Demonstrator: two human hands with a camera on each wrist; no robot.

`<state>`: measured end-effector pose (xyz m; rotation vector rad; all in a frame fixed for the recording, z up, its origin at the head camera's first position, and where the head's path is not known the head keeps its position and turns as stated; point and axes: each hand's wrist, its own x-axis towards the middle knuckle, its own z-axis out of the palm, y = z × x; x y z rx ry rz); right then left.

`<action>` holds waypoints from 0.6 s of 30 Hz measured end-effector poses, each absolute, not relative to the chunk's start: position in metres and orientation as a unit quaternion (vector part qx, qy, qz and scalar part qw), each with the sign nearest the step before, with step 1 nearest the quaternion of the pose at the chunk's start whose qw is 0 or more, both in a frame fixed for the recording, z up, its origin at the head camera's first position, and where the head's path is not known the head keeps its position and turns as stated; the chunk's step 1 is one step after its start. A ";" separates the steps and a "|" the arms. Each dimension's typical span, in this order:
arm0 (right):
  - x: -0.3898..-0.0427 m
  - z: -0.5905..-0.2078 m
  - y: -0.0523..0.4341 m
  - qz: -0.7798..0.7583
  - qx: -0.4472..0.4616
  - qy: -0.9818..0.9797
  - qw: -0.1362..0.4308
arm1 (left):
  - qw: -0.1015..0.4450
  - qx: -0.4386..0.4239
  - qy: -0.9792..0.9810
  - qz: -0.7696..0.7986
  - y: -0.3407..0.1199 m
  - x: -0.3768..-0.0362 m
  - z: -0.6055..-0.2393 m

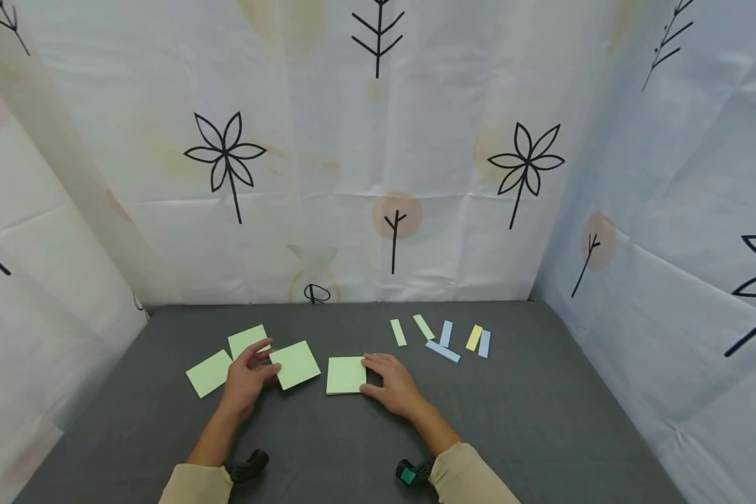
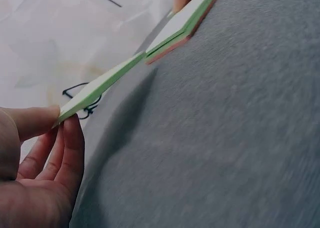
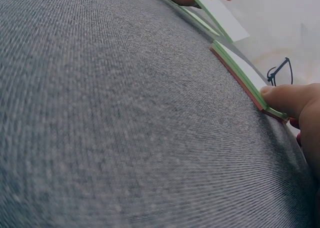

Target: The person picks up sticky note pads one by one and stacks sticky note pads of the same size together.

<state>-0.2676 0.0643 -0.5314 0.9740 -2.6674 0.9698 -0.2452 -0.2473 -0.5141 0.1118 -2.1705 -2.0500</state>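
Fingers (image 1: 266,362) on grey felt tabletop (image 1: 542,420)

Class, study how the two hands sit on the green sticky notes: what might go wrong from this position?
1. The left hand pinches one green note by its edge only, raised off the grey mat; thin paper may bend or slip free.
2. The right hand holds the green pad only at its edge; a pull might slide the pad.
3. The loose notes nearby could be brushed by the left wrist.
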 end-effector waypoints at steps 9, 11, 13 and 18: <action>-0.268 -0.531 0.065 0.323 0.327 -0.885 0.073 | 0.037 0.020 -0.729 -0.683 -0.226 -0.250 -0.521; -0.269 -0.532 0.065 0.323 0.328 -0.885 0.072 | 0.032 0.020 -0.733 -0.679 -0.220 -0.251 -0.522; -0.269 -0.532 0.064 0.322 0.328 -0.885 0.072 | 0.032 0.018 -0.741 -0.671 -0.215 -0.253 -0.522; -0.269 -0.532 0.064 0.322 0.322 -0.887 0.070 | 0.050 0.001 -0.783 -0.620 -0.204 -0.255 -0.521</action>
